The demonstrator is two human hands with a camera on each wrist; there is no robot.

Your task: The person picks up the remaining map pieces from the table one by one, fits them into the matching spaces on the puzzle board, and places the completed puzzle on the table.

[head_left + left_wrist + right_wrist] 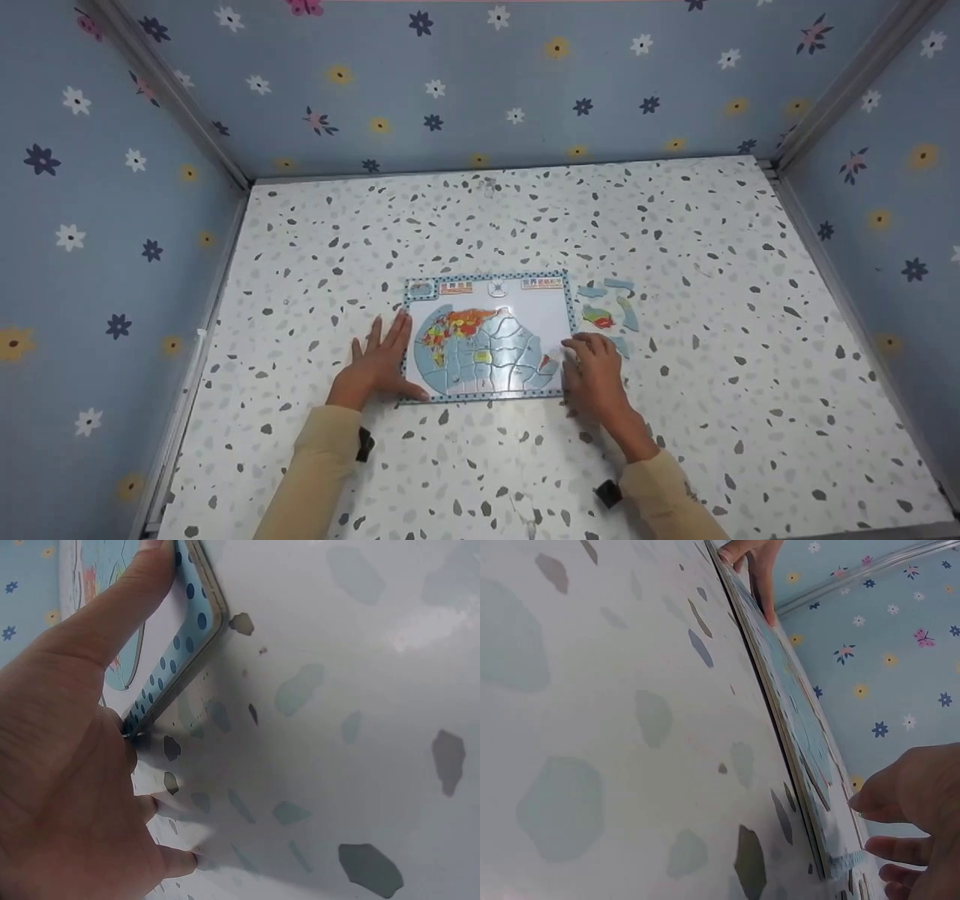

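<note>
A world-map jigsaw board (551, 311) with a dotted blue border lies flat on the table, its oval map mostly filled with pieces and its right part bare white. My left hand (377, 366) rests spread at the board's left edge, thumb over the dotted near corner, as the left wrist view also shows. At the right edge my right hand (596, 373) hovers with loosely bent fingers. The right wrist view shows a gap between its thumb and fingers (896, 849), with nothing in it. A map piece with a red patch (547, 365) lies just left of that hand.
Several loose puzzle pieces lie right of the board, among them a green and red one (598, 316) and a curved blue one (628, 313). Another blue piece (620, 346) is partly behind the right hand. Flowered panels (480, 90) wall in the speckled table (480, 225).
</note>
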